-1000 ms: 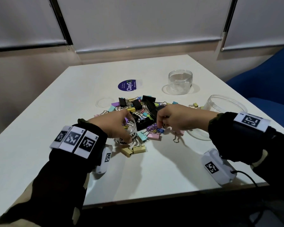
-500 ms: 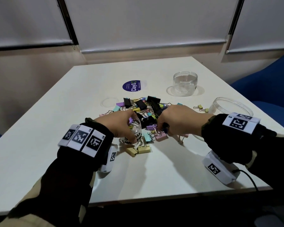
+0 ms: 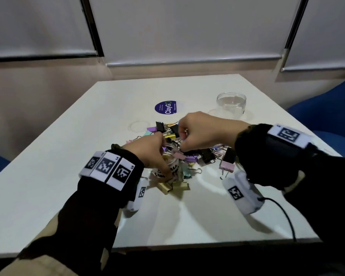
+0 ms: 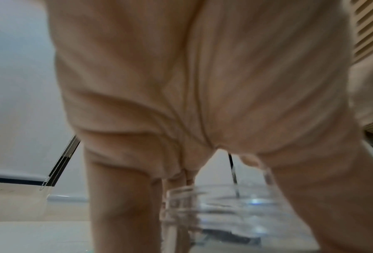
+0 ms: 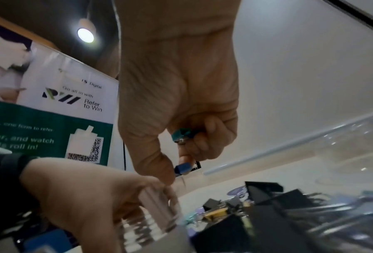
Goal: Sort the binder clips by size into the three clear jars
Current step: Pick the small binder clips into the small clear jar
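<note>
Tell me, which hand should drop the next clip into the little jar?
The right hand, probably. It already pinches a small blue clip just above the jar, while the left hand is busy holding that jar.

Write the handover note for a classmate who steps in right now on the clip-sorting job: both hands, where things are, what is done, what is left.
Left hand: grips the near jar upright at the front of the pile; some clips already lie in it.
Right hand: raised just over that jar's mouth, pinching a small blue clip, with a teal clip tucked under its curled fingers.
Far jar: looks empty, back right on the table. Third jar hidden behind the right arm in the head view.
Done: a few clips jarred.
Left: drop these two, then sort the clip pile, black and pastel, by size.
</note>
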A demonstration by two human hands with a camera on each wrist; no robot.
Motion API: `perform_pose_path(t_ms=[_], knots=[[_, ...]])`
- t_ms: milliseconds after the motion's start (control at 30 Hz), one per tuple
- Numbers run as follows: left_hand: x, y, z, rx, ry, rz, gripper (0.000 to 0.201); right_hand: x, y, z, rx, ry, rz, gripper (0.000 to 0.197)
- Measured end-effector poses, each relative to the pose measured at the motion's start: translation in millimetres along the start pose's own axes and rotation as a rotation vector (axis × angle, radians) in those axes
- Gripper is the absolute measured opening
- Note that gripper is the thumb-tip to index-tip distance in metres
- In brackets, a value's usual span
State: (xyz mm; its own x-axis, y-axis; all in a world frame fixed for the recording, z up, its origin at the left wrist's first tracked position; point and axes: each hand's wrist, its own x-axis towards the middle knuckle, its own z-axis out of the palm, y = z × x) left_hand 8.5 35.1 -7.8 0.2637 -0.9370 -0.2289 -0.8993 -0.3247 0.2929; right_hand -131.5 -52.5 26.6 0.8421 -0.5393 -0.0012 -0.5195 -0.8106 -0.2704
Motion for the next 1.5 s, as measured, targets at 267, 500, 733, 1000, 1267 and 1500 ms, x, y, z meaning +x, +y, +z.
perform_pose_path(t_ms=[267, 500, 733, 1000, 1267, 1500], knots=[[2.7, -1.9, 1.0, 0.02, 0.03, 0.042, 0.065, 23.2, -10.3, 17.7, 0.029, -0.062, 0.053, 0.021], [1.2, -1.3, -0.3, 0.026, 0.03, 0.034, 0.073, 19.1, -0.4, 15.7, -0.05, -0.083, 0.039, 0.018], [0.1, 1.1, -0.9, -0.002, 0.003, -0.004, 0.084, 10.0, 15.3, -5.0, 0.056, -0.073, 0.08, 0.013], [1.4, 2.2, 0.5, -0.002, 0.042, 0.063, 0.062, 25.8, -11.8, 13.3, 0.041, -0.043, -0.007, 0.017], [4.9, -2.8, -0.7, 0.005, 0.023, -0.023, 0.079, 1.7, 12.3, 4.9, 0.1, -0.078, 0.108, 0.012], [3.5, -9.2, -3.6, 0.003, 0.039, -0.078, 0.079, -15.0, 15.0, 25.6, -0.171, -0.14, 0.119, 0.013]])
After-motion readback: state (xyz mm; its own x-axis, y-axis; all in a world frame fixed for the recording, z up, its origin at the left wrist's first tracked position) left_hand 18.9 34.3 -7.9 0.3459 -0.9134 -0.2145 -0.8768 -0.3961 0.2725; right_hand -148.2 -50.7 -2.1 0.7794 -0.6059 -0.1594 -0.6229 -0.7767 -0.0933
